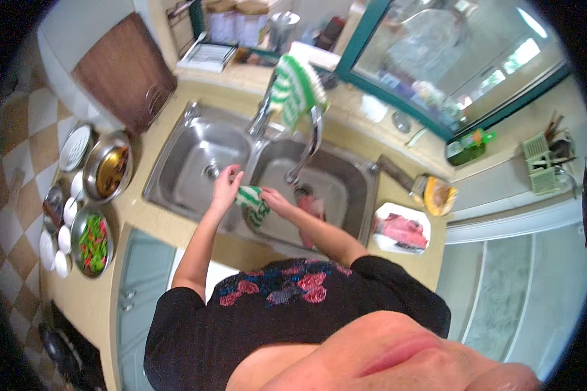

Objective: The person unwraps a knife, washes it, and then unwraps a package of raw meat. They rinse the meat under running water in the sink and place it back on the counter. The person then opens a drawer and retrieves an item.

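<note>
Over the double stainless-steel sink (pixel 203 215), my right hand (pixel 276 201) grips a green-and-white striped cloth (pixel 255 207). At the cloth's left side is my left hand (pixel 227 183), its fingers apart above the left basin; whether its fingertips touch the cloth is unclear. A second green-and-white striped cloth (pixel 293 90) hangs over the chrome faucet (pixel 315 132), whose spout points down into the right basin. Pinkish raw meat or fish (pixel 310 205) lies in that basin, partly hidden by my right forearm.
Right of the sink are a white plate of raw meat (pixel 402 232), a cleaver (pixel 396 173) and a cut pumpkin piece (pixel 439 195). On the left stand a metal bowl of chopped vegetables (pixel 92 242), a bowl of brown liquid (pixel 108 168), several small white bowls (pixel 64 239) and a wooden cutting board (pixel 124 73).
</note>
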